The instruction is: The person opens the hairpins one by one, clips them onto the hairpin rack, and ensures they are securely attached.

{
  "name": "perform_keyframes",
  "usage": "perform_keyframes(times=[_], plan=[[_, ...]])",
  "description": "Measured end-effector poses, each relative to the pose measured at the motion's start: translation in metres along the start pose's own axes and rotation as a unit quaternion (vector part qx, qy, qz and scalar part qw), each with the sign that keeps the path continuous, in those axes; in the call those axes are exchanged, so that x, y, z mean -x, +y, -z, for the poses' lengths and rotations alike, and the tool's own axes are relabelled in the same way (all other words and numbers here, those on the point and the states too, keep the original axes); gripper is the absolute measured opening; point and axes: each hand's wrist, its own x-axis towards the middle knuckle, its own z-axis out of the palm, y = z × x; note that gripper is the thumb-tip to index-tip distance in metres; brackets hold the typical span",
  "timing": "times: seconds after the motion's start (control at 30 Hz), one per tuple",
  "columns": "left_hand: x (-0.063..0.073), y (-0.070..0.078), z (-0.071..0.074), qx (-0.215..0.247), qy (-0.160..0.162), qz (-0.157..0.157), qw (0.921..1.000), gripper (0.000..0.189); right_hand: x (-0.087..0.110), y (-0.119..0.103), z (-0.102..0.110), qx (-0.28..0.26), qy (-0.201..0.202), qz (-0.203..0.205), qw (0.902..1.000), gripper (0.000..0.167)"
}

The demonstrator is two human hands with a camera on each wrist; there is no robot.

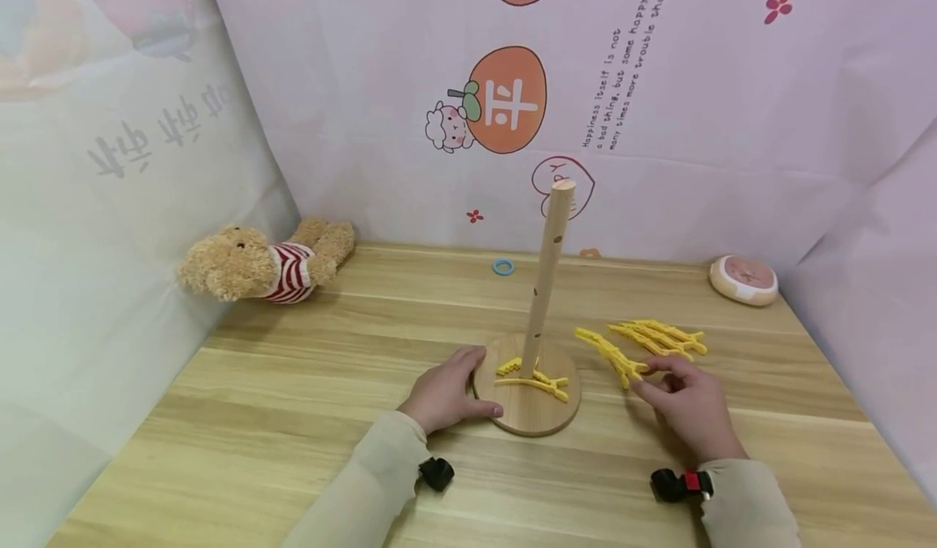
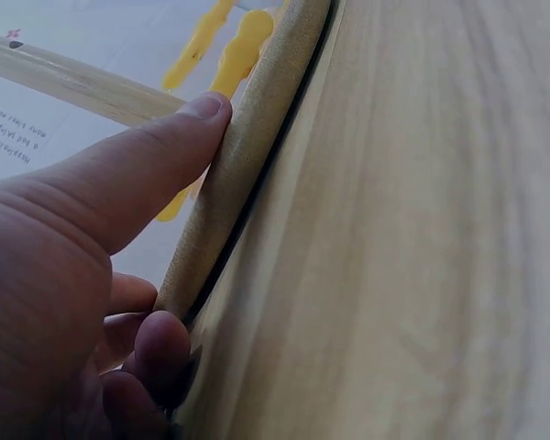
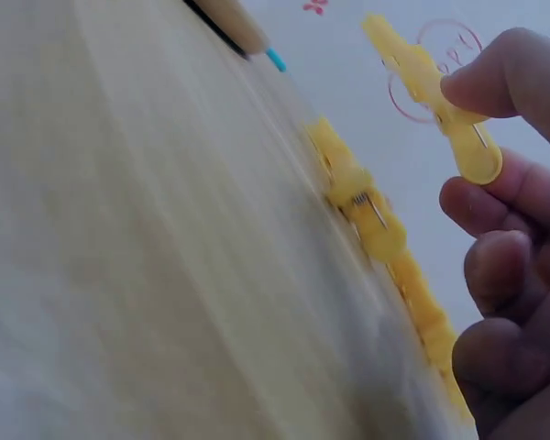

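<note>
A round wooden base (image 1: 530, 419) with an upright peg (image 1: 546, 280) stands in the middle of the table. My left hand (image 1: 448, 393) grips its left edge, the thumb (image 2: 156, 151) over the rim and the other fingers partly hidden around the side. Yellow hair clips (image 1: 549, 385) lie on the base around the foot of the peg. To the right, my right hand (image 1: 691, 406) pinches the wide end of another yellow hair clip (image 3: 417, 69) between thumb and fingers. In the right wrist view, one more clip (image 3: 357, 197) lies on the table beside that hand.
Several yellow clips (image 1: 659, 337) lie together just behind my right hand. A small blue ring (image 1: 503, 267) is near the back edge. At the back right sits a rounded pink-and-white object (image 1: 743, 280); a teddy bear (image 1: 271, 263) lies at the back left. Printed cloth hangs around the table.
</note>
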Motion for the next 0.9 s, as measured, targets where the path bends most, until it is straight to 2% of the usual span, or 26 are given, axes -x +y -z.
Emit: perform_keyframes(times=[0.2,0.5,0.9], plan=[[0.0,0.001,0.002,0.005,-0.002,0.003,1.0,0.102,0.002,-0.006,-0.006,0.007,-0.017,0.057,0.9982,0.025],[0.001,0.001,0.001,0.006,-0.001,0.003,1.0,0.102,0.005,-0.017,-0.011,0.005,-0.06,0.056,0.9966,0.025],[0.001,0.002,0.001,0.005,-0.001,-0.001,1.0,0.102,0.008,-0.022,-0.022,-0.008,-0.078,0.085,0.9933,0.023]])
